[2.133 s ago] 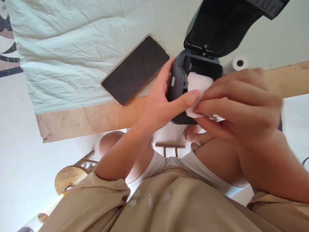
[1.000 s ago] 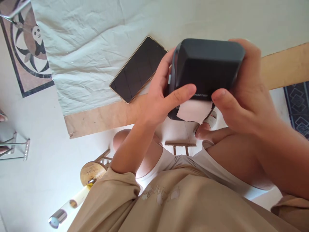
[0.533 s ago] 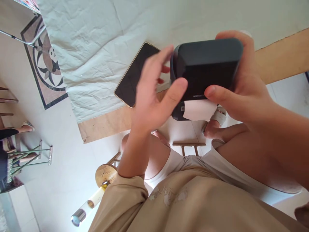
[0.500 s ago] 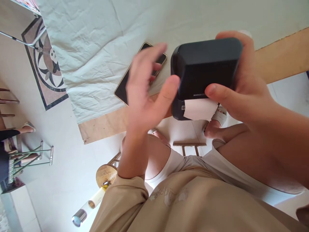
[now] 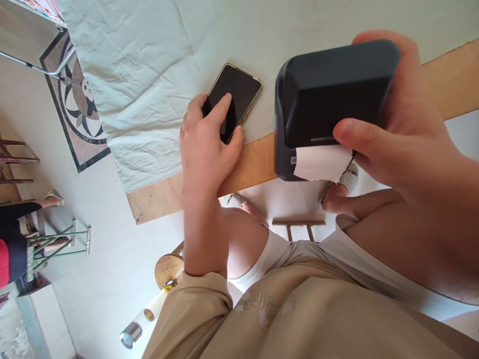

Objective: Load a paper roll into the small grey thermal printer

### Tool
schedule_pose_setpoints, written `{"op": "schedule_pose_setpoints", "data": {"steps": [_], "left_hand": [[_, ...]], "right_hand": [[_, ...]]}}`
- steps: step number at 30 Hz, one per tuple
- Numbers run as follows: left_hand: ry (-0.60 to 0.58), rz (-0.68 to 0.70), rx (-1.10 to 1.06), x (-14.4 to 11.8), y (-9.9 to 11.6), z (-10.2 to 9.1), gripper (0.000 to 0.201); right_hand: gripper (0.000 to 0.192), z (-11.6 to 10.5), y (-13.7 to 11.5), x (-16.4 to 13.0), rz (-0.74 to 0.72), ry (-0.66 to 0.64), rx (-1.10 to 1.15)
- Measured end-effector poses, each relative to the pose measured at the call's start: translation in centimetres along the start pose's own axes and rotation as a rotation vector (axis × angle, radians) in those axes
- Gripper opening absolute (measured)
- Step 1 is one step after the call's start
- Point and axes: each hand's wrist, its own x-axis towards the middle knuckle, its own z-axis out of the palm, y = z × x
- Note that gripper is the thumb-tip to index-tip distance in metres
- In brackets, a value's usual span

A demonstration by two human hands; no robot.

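Note:
My right hand (image 5: pixel 407 114) grips a black label printer (image 5: pixel 337 89) with NIIMBOT lettering, holding it above the table's edge. The thumb presses its front face and the fingers wrap behind, where they are partly hidden. A strip of white paper (image 5: pixel 322 162) with a ragged edge sticks out of the printer's lower slot. My left hand (image 5: pixel 209 134) is around the near end of a dark-screened smartphone (image 5: pixel 239 89) lying on the cloth. Its thumb is along one edge, the other fingers are at the opposite edge, and the index finger rests on the screen.
A pale green wrinkled cloth (image 5: pixel 145 89) covers the table, leaving a wooden edge strip (image 5: pixel 157 199) bare. A round wooden stool (image 5: pixel 167 269) and a clear bottle (image 5: pixel 145 316) are at lower left. Another person's leg (image 5: pixel 22 214) and a folding stool (image 5: pixel 60 244) are further left.
My left hand has come down from beside the printer onto the smartphone. The printer in my right hand has shifted slightly right and up in view.

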Motion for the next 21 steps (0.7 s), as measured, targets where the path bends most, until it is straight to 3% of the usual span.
{"op": "schedule_pose_setpoints", "data": {"steps": [7,14,21], "left_hand": [[-0.022,-0.028,0.099,-1.5,1.5,-1.9,0.06],[-0.115,-0.06,0.02,-1.1,-1.7,-3.9,0.069],[-0.045,0.024,0.175,-1.5,-3.1,-3.6,0.086]], "right_hand": [[0.067,-0.7,1.0,0.1,-0.017,-0.073,-0.008],[0.073,-0.9,1.2,-0.2,-0.002,-0.059,-0.051],[0.078,0.0,0.1,-0.5,0.087,0.029,-0.07]]}}
